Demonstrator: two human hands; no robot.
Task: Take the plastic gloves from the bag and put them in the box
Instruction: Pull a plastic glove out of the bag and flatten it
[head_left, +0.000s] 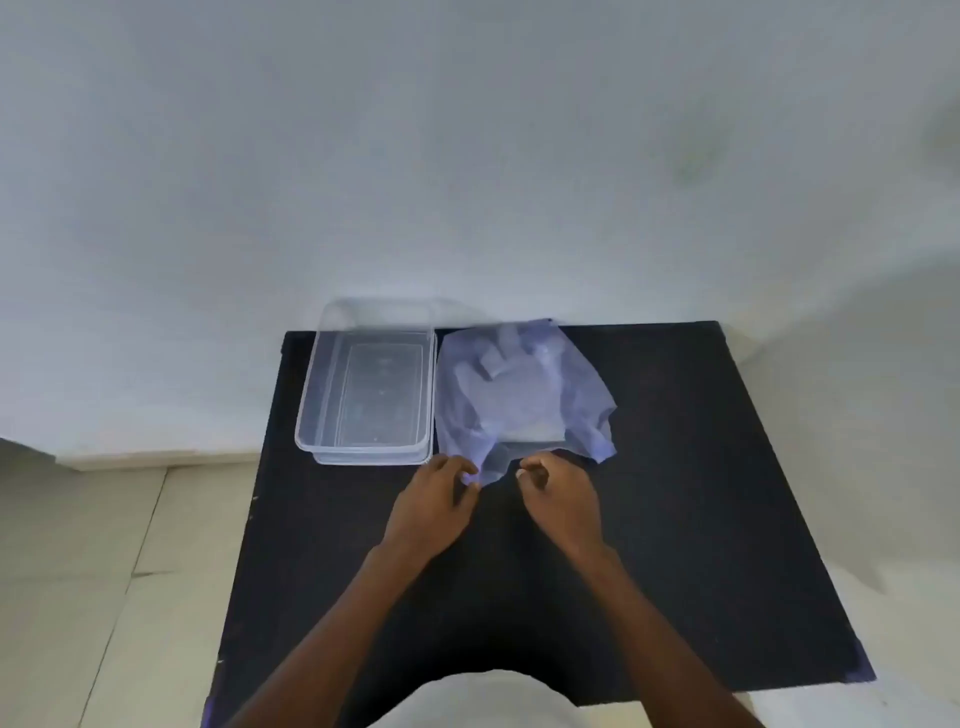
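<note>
Gloves (511, 379) inside translucent bag (524, 400), on counter (675, 493) beside empty box (366, 384). Left hand (434, 506) grip pinches bag mouth; right hand (558, 493) grip curled, contact unclear. Risk: thin film slips, bag drags.

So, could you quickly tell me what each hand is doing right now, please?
Left hand: fingers pinched on the near edge of the bag.
Right hand: fingers curled at the bag's edge; a grip cannot be told.
</note>
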